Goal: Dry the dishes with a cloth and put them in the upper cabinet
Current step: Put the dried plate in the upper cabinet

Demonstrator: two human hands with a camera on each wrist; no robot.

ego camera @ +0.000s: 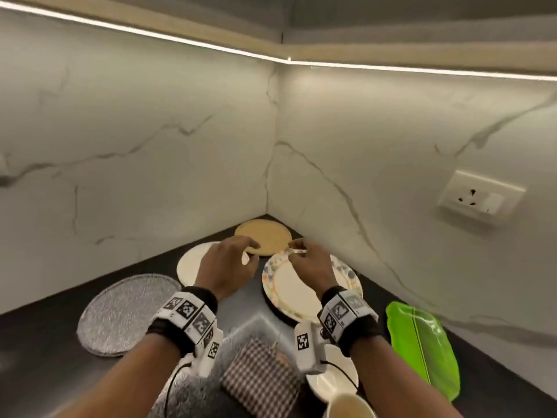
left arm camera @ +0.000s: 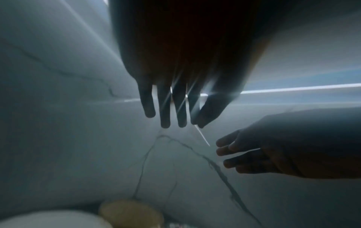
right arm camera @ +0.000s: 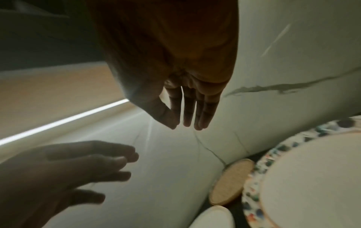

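Note:
Both hands hover side by side over the plates in the counter's corner. My left hand (ego camera: 250,250) (left arm camera: 173,121) has straight fingers and holds nothing; it is above the gap between a white plate (ego camera: 190,263) and a tan round plate (ego camera: 265,236). My right hand (ego camera: 294,251) (right arm camera: 185,125) is also empty with straight fingers, over the far rim of a floral-rimmed plate (ego camera: 301,291) (right arm camera: 312,177). A checked cloth (ego camera: 259,375) lies folded on the counter below my wrists. The upper cabinet's underside (ego camera: 422,25) shows above, with a light strip.
A silver textured plate (ego camera: 126,312) lies at the left, a green leaf-shaped tray (ego camera: 422,342) at the right. A white cup (ego camera: 349,405) and a white saucer (ego camera: 331,384) sit near the front. Marble walls close the corner; a wall socket (ego camera: 479,197) is on the right wall.

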